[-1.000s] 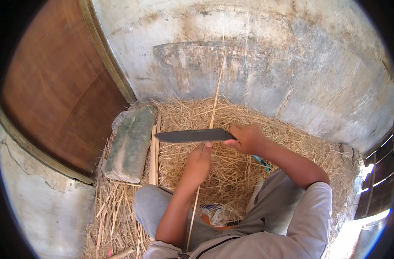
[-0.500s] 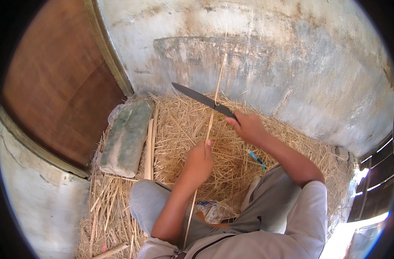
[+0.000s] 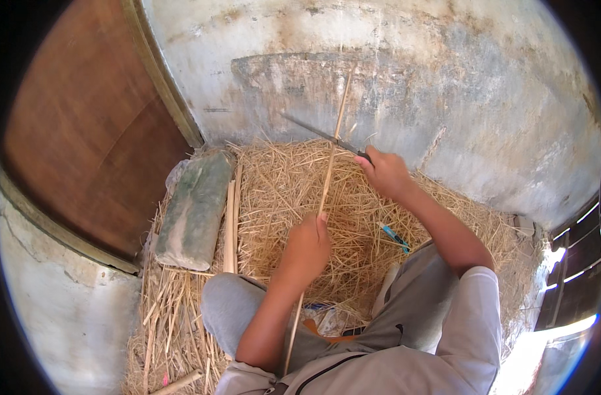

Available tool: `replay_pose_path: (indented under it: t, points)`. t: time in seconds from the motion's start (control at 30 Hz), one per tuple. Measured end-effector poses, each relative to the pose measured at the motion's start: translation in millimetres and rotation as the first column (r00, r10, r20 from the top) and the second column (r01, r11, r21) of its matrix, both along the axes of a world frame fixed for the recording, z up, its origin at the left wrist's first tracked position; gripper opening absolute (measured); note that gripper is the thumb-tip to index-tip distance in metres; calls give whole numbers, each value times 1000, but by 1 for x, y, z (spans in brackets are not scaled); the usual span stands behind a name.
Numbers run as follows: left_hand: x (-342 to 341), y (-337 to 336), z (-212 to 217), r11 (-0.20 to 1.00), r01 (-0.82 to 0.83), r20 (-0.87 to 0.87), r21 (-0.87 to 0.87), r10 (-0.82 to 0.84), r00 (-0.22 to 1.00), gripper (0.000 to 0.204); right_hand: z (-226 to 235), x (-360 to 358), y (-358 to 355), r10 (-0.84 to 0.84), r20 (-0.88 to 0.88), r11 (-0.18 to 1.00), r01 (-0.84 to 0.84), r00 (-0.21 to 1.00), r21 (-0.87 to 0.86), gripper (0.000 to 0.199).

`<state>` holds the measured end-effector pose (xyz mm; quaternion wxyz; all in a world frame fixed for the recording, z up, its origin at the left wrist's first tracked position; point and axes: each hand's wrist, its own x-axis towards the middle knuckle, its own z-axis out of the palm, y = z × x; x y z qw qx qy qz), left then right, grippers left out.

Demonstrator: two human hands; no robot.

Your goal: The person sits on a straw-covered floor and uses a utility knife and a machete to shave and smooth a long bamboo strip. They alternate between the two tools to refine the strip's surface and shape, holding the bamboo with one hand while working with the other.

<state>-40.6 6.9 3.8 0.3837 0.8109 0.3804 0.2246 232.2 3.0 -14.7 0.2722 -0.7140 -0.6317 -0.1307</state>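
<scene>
My left hand (image 3: 306,247) is closed around a long, thin bamboo strip (image 3: 327,178). The strip slants up and away toward the wall, and its near end runs down past my left forearm to my lap. In my right hand (image 3: 387,174) is the handle of a long dark knife (image 3: 308,127), its tip pointing left. The blade crosses the strip well above my left hand, turned nearly edge-on to view. A small pale sliver (image 3: 352,131) stands up beside the blade, just right of the strip.
Pale shavings (image 3: 274,191) cover the floor before my legs. To the left lie a greenish wrapped block (image 3: 194,210), split bamboo lengths (image 3: 229,227) and loose strips (image 3: 175,322). A turquoise cutter (image 3: 395,237) rests near my right knee. A stained wall (image 3: 432,85) and brown door (image 3: 90,125) bound the space.
My right hand has moved slightly up and right with the knife, and the blade has turned from flat to nearly edge-on. The strip's far end has shifted a little right.
</scene>
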Motion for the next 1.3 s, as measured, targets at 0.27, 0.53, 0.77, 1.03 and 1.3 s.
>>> replay_pose_path:
  t: [0.27, 0.53, 0.77, 1.03, 1.3]
  points:
    - [-3, -5, 2, 999, -16, -3, -33, 16, 1000, 41, -2, -5, -15, 280, 387, 954, -300, 878, -9, 52]
    - [-7, -5, 0, 999, -6, -50, -48, 3, 999, 40, 1, -8, -14, 284, 257, 959, -275, 924, -71, 46]
    - [1, -13, -3, 998, 13, -93, -55, -18, 995, 38, -25, 34, 11, -194, -197, 959, 144, 961, -245, 55]
    - [9, -19, -5, 994, 106, -129, -7, -106, 986, 41, -36, 104, -7, -353, -141, 924, 321, 925, -205, 53]
    - [5, -20, -15, 992, 101, -118, -77, -110, 987, 41, -28, 57, -14, 348, 252, 936, -318, 903, -154, 56]
